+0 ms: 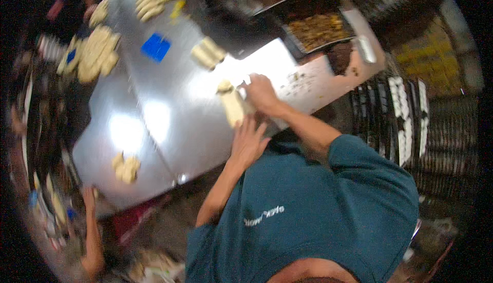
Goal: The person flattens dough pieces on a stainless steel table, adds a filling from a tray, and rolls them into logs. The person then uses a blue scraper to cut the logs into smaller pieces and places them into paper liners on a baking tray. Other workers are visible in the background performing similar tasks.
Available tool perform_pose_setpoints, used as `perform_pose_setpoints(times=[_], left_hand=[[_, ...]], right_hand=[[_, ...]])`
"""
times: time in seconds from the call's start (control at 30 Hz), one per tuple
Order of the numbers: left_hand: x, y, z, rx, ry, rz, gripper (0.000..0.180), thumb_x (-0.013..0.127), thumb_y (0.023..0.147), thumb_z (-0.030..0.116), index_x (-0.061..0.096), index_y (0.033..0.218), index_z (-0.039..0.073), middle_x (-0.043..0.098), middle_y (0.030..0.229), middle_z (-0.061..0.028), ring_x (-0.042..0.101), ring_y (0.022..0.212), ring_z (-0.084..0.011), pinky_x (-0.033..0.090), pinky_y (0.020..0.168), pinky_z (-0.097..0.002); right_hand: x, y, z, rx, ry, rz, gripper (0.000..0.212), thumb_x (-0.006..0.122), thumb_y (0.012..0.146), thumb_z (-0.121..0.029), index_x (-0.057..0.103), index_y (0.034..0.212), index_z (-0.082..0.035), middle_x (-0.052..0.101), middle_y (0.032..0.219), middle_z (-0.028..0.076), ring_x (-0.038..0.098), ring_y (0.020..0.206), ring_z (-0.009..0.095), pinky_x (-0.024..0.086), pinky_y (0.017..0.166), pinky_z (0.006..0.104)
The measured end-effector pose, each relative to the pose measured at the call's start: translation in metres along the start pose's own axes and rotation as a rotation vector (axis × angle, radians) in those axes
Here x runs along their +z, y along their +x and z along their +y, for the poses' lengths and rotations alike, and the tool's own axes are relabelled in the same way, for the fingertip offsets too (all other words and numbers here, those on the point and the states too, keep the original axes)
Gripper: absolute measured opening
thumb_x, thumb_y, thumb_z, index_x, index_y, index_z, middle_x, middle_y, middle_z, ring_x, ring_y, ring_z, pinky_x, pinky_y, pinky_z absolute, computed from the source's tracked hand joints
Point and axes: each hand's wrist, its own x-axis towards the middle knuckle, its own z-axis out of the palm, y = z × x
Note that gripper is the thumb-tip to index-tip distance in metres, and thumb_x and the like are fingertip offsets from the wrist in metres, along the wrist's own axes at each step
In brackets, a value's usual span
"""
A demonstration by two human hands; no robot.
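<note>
A flat, elongated strip of pale dough (234, 109) lies on the metal table in front of me, with a small brownish lump of filling (224, 86) at its far end. My left hand (249, 142) rests at the strip's near end, fingers spread and touching the dough. Just right of the filling, my right hand (261, 95) is closed, with something small and whitish at its fingertips; blur hides what it is. Several more dough strips (208, 53) lie side by side a little beyond.
A dark tray of chopped brown filling (318, 30) stands at the far right, with crumbs scattered nearby. Dough pieces (97, 54) are heaped far left, near a blue square (156, 47). Another person's hand (89, 197) is at the table's left edge. Stacked trays (395, 119) stand right.
</note>
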Motion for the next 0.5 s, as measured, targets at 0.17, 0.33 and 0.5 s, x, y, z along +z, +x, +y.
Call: perform_pose_setpoints(times=[0.17, 0.33, 0.5], left_hand=[[-0.005, -0.004, -0.002, 0.016, 0.172, -0.121, 0.073, 0.067, 0.083, 0.039, 0.037, 0.144, 0.014, 0.017, 0.151, -0.03, 0.014, 0.141, -0.0466, 0.015, 0.109, -0.0635], [-0.021, 0.003, 0.002, -0.063, 0.03, -0.202, 0.071, 0.065, 0.085, 0.031, 0.033, 0.145, 0.009, 0.019, 0.151, -0.0276, 0.016, 0.14, -0.0449, 0.016, 0.111, -0.0597], [-0.042, -0.008, -0.005, -0.631, -0.587, 0.206, 0.048, 0.055, 0.09, 0.01, 0.044, 0.137, 0.001, 0.041, 0.142, -0.0226, 0.038, 0.132, -0.0373, 0.029, 0.109, -0.043]], right_hand=[[-0.073, -0.011, 0.08, 0.007, 0.195, 0.381, 0.023, 0.061, 0.071, -0.014, 0.074, 0.091, -0.012, 0.069, 0.09, 0.012, 0.064, 0.091, 0.029, 0.048, 0.087, 0.0409], [-0.144, 0.012, 0.274, 0.686, 0.136, 0.358, 0.028, 0.057, 0.082, -0.022, 0.071, 0.104, -0.011, 0.07, 0.098, 0.015, 0.068, 0.09, 0.031, 0.052, 0.081, 0.0392], [-0.162, 0.02, 0.411, 0.727, 0.048, 0.391, 0.031, 0.063, 0.084, -0.026, 0.069, 0.098, 0.001, 0.069, 0.087, 0.023, 0.067, 0.084, 0.035, 0.051, 0.074, 0.0441]])
